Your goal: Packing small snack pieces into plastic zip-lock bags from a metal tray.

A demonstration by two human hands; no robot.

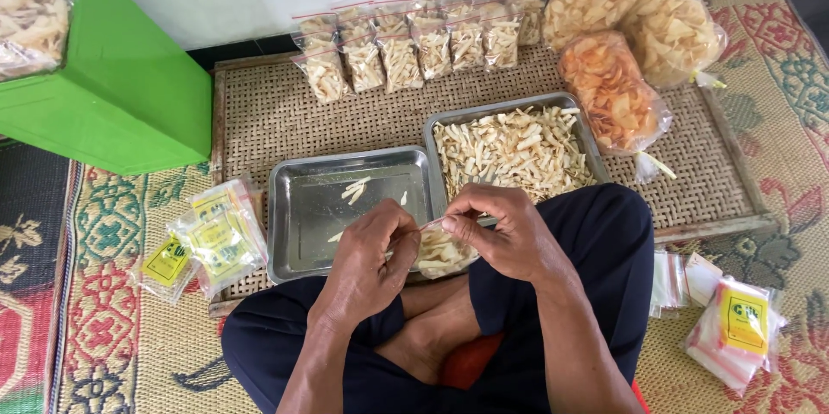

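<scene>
Clear plastic is what we grip: one small bag [442, 250] of pale snack sticks, held between our two hands above our crossed legs, at the near edge of the woven tray [259, 112]. Our left hand [371, 254] pinches the left end of the bag's mouth, fingers closed on the film, and our right hand [501, 228] pinches the right end the same way, thumb and forefinger pressed together along the top strip. The bag bulges below our fingers, filled with cream-coloured sticks, its upper edge stretched flat between the two grips.

We count two metal pans on the tray. The left pan [298, 241] holds only a few stray sticks; the right pan [574, 120] is heaped with them and lies just beyond our right hand. Along the far side of the tray stands a row of filled small bags [414, 47], about a dozen, in two overlapping ranks; we cannot fix the exact number. Three large bags of chips lie at the far right, two pale [639, 8] and one orange [609, 90].

On the patterned mat [112, 233], one pile of empty bags with yellow labels [211, 237] lies to our left, and another pile [734, 328] to our right. A green box [121, 86] stands far left.
</scene>
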